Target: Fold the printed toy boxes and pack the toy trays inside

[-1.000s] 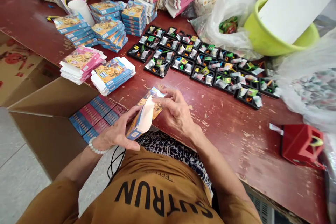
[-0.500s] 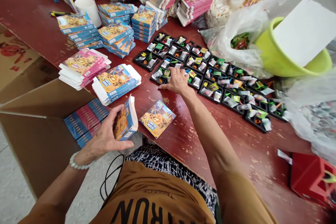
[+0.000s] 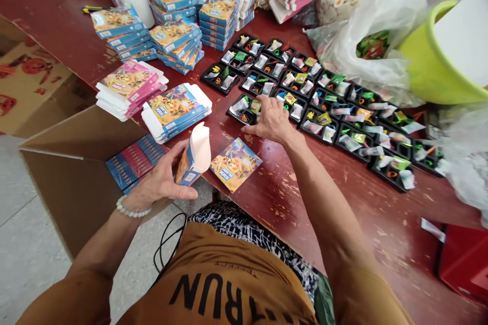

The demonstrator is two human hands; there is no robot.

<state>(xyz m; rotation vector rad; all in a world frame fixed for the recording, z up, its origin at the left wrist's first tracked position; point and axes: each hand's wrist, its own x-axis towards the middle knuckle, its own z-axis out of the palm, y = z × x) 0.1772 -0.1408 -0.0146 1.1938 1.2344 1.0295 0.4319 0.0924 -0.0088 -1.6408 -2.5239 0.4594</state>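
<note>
My left hand [image 3: 162, 175] grips a small blue cardboard box [image 3: 186, 162] between thumb and fingers. The box stands on edge, its white open end and flap tilted up and to the right. My right hand [image 3: 272, 119] is on a black compartment tray [image 3: 241, 118] at the near left of the tray group, thumb along its near edge and fingers over its far side. Small packets and coloured plastic pieces lie in the tray; my fingers hide part of it. Flat on the table between my hands is a blue-and-yellow picture card or box [image 3: 235, 165].
Flattened blue boxes [image 3: 177, 109] and pink boxes [image 3: 131, 86] lie left, filled blue boxes [image 3: 175, 40] behind. More black trays [image 3: 320, 124] spread right. A carton [image 3: 57, 172] stands below the table edge. Plastic bags, a lime-green tub [image 3: 430, 56] and a red object [image 3: 465, 259] are rightward.
My right hand has closed on the tray, which sits slightly apart from its neighbours. The box in my left hand has turned, showing more of its white open end. The view has shifted a little.
</note>
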